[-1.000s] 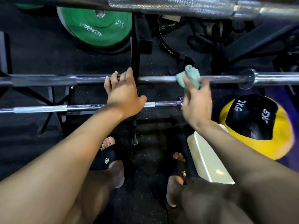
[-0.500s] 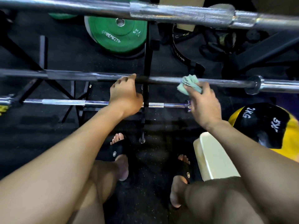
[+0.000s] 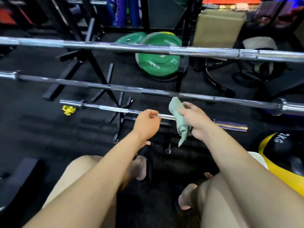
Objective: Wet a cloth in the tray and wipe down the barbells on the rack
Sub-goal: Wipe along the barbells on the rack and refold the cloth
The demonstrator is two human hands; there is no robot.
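Three steel barbells lie across a black rack [image 3: 100, 71]: the top barbell [image 3: 115, 46], the middle barbell [image 3: 98, 85] and the short lowest barbell [image 3: 113, 109]. My right hand [image 3: 197, 120] grips a crumpled green cloth [image 3: 177, 112], which lies against the lowest barbell near its right part. My left hand [image 3: 146, 124] is just left of the cloth, its fingers curled around the same bar. A corner of the cream tray [image 3: 259, 159] shows on the floor behind my right forearm.
Green weight plates [image 3: 158, 63] lean on the floor behind the rack. A yellow and black medicine ball [image 3: 279, 147] sits at the right beside the tray. A small yellow object [image 3: 68, 110] lies on the black floor at the left. My sandalled feet are below the rack.
Both hands came down from the middle barbell to the lowest one, the right bringing the cloth along. The view tilted up, showing more of the rack and room.
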